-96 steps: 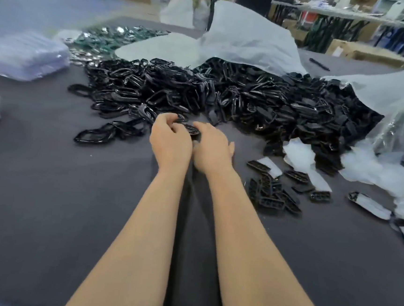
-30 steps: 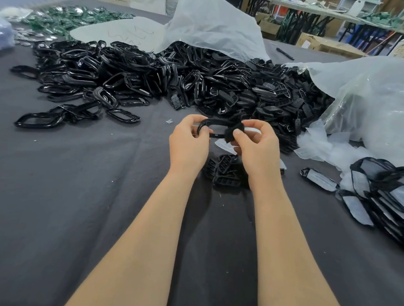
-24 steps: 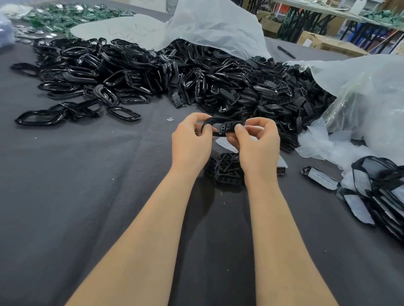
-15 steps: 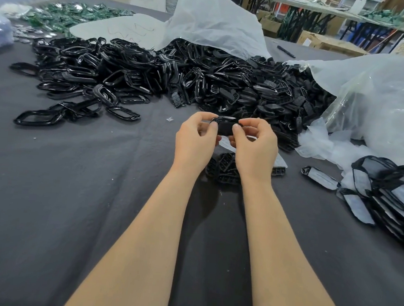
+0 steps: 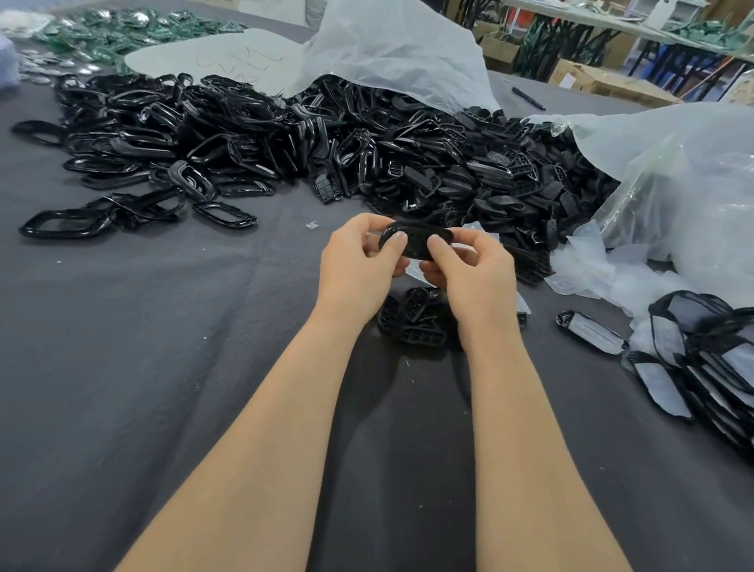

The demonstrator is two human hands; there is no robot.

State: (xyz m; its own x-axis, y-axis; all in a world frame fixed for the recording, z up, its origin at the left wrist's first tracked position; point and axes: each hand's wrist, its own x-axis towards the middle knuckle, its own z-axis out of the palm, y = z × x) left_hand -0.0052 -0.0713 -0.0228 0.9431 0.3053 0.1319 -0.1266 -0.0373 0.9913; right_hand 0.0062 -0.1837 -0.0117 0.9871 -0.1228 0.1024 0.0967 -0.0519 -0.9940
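A dark cloth-covered table (image 5: 128, 401) carries a broad heap of black frames and inserts (image 5: 333, 145) spilling from a pale plastic bag (image 5: 387, 45); at the right edge lies a stack of film-backed pieces (image 5: 724, 362); a small cluster of inserts (image 5: 413, 321) sits directly below the hands; the left hand (image 5: 353, 270) and right hand (image 5: 473, 280) meet above it, equally near; between them, off the cloth, the black oval piece (image 5: 418, 241) lies with its long axis left to right, one end in each hand; both are clamped on it, thumbs (image 5: 396, 242) pressing its near face; probably frame and insert being squeezed together.
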